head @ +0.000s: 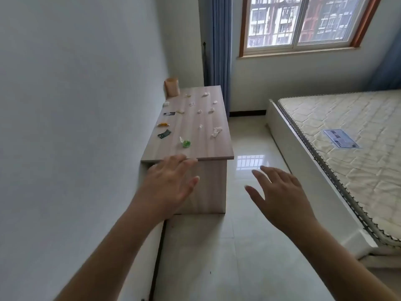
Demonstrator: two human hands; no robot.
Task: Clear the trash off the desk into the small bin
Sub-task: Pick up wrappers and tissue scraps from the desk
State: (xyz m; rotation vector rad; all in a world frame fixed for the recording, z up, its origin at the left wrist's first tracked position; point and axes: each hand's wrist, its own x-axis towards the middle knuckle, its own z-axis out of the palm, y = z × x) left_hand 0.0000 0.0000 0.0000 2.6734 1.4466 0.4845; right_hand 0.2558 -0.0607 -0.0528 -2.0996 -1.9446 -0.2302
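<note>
Both hands out front with nothing in them, fingers spread: left hand (168, 183) covers the tabletop's (201, 146) near edge, right hand (280, 196) is over the floor. White paper scraps (216, 132) and a green wrapper (186, 143) litter the top, too tiny to identify. The small tan bin (172, 86) sits at the far corner, blurry.

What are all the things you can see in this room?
desk: 1, light wood, against left wall
small bin: 1, tan, desk's far corner
paper scraps: about a dozen, white, scattered on desk
green wrapper: 1, near desk's front
dark green packet: 1, desk's wall side
orange wrapper: 1, wall side
black item: 1, wall side
mattress: 1, cream, right
window: 1, wood-framed
curtain: blue, beside window
left hand: open, empty
right hand: open, empty
</note>
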